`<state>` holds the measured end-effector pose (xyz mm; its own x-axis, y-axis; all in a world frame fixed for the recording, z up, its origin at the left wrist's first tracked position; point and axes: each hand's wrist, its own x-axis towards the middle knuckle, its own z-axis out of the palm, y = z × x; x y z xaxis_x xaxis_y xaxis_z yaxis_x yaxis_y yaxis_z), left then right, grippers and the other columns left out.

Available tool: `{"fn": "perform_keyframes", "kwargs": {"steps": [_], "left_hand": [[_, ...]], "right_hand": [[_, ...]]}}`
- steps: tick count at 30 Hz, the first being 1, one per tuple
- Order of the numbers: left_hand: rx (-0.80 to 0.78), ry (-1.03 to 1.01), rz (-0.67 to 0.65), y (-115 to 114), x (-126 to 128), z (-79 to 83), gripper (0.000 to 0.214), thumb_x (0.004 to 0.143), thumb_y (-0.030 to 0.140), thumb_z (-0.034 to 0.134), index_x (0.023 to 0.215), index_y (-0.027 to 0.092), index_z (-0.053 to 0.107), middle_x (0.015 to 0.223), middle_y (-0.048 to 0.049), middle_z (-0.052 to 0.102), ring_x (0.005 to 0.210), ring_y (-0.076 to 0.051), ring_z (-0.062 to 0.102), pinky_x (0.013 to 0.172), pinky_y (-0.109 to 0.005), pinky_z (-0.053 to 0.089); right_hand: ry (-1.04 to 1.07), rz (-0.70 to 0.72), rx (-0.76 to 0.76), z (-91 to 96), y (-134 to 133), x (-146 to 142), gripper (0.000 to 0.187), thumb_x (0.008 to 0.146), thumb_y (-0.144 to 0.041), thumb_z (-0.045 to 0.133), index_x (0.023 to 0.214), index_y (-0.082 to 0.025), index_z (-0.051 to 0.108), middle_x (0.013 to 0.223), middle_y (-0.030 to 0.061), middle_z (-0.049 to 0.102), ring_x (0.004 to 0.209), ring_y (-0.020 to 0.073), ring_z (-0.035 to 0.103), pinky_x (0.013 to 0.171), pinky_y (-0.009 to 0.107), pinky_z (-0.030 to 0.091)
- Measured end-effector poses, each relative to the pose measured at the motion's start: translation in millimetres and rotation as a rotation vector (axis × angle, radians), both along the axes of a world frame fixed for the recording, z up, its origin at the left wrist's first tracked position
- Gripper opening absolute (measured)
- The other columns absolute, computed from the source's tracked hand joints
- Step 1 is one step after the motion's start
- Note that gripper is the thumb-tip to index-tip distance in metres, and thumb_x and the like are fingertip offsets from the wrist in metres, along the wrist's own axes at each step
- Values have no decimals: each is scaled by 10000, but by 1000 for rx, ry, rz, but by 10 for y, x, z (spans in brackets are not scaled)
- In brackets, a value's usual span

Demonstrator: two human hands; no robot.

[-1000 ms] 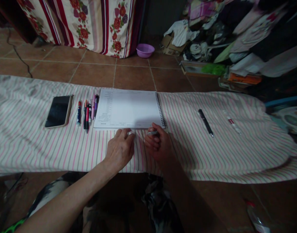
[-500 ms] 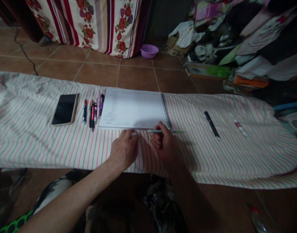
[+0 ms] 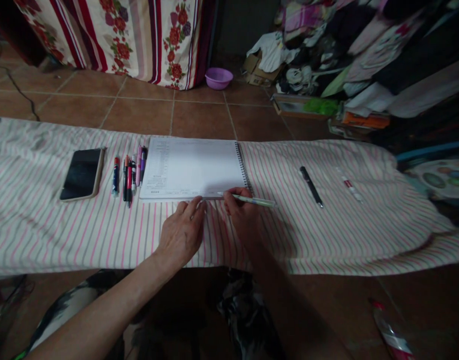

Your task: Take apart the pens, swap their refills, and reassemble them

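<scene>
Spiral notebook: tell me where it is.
In the head view, the spiral notebook lies left of centre on the striped cloth, between the pen cluster and the lone black pen, with the left hand and right hand at its near edge.

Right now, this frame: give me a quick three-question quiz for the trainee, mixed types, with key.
1. What does the right hand hold?
2. True or false: the phone lies to the right of the pad.
3. Pick one. The bowl stands on: A the phone; B the floor; C the pad.

Key:
1. A pen.
2. False; it lies to the left.
3. B.
</scene>
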<state>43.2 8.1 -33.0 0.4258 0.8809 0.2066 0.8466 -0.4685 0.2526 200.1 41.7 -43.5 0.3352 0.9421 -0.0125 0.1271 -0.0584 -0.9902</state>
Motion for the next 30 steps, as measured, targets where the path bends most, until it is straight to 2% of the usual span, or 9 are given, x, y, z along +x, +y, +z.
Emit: {"fn": "perform_keyframes", "kwargs": {"steps": [9,18,26,30], "left_hand": [[32,-5,-11,6,0,-23,408,825,122,418,1230,142,460,1288,-131,499,1003,-252,487,813,-415,507],[20,31,-21,14,3,-5,369,839,130,398,1196,123,491,1296,-124,495,984,-246,477,832,-401,494],[10,34,-37,25,-2,-4,373,835,133,404,1195,104,496,1289,-129,506,981,-251,470,833,-407,489],[10,32,-35,29,-5,-5,363,845,150,398,1191,119,504,1293,-115,506,979,-250,473,812,-398,498]], "right_hand": [[-253,39,74,-42,-27,-77,178,773,-372,553,750,-199,587,530,-33,555,468,106,517,467,210,407],[-371,41,145,-29,6,-114,122,768,-317,548,725,-215,598,634,4,620,569,147,565,593,258,449],[-435,40,189,-56,22,-114,105,770,-294,541,715,-225,598,654,16,644,592,162,587,592,267,455],[-431,28,133,-42,14,-98,127,762,-302,540,694,-211,598,594,13,628,548,160,584,553,257,441]]}}
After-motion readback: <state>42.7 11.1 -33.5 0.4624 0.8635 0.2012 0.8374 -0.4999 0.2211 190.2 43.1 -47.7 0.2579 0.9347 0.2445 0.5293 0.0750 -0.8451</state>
